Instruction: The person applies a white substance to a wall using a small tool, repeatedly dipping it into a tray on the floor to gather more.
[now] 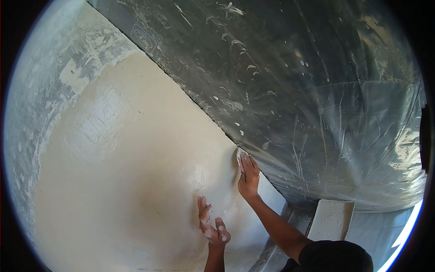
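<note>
A cream plastered wall (127, 172) fills the left and centre of the head view. My left hand (212, 226), smeared with white plaster, rests flat on the wall low in the frame, fingers spread and holding nothing. My right hand (248, 174) reaches higher, fingers pressed together against the wall at the edge where it meets the plastic sheeting (317, 90). A small white piece (239, 154) lies under its fingertips; what it is I cannot tell.
Clear plastic sheeting spattered with white plaster covers the surface to the right. A white plaster-coated board (331, 220) lies below it. Rough grey unfinished wall (41, 90) borders the cream area at the left and top.
</note>
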Demonstrator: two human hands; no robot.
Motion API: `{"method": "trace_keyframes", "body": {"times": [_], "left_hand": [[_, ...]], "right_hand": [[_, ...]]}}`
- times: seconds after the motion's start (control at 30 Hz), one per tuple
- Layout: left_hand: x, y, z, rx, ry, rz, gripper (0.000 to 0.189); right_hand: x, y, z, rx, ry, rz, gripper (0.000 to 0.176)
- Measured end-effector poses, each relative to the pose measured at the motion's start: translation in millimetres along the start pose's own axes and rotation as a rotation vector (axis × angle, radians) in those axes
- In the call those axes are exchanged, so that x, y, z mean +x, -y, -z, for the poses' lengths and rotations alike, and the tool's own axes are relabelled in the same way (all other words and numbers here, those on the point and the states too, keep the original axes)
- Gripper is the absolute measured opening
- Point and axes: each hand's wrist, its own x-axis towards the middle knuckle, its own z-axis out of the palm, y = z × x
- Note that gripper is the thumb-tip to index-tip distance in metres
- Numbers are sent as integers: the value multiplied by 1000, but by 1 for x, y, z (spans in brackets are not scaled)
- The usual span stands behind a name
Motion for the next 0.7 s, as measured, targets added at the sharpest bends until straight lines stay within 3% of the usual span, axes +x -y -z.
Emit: {"method": "trace_keyframes", "body": {"times": [0.17,0.23,0.37,0.5,0.63,0.7], "left_hand": [[0,1,-3,-19,3,14,41],[0,2,-2,-20,8,32,40],[-2,5,0,-6,24,18,40],[0,7,-7,-10,28,-1,40],[5,9,-13,4,52,-36,40],[6,11,-13,8,48,-39,40]], "right_hand": [[-97,24,10,60,254,-5,58],[-100,26,31,189,239,60,52],[-19,-3,24,-22,-4,-47,57],[-50,-7,-10,-46,63,-82,63],[-99,15,30,154,227,-4,44],[-65,13,37,115,103,-71,47]]}}
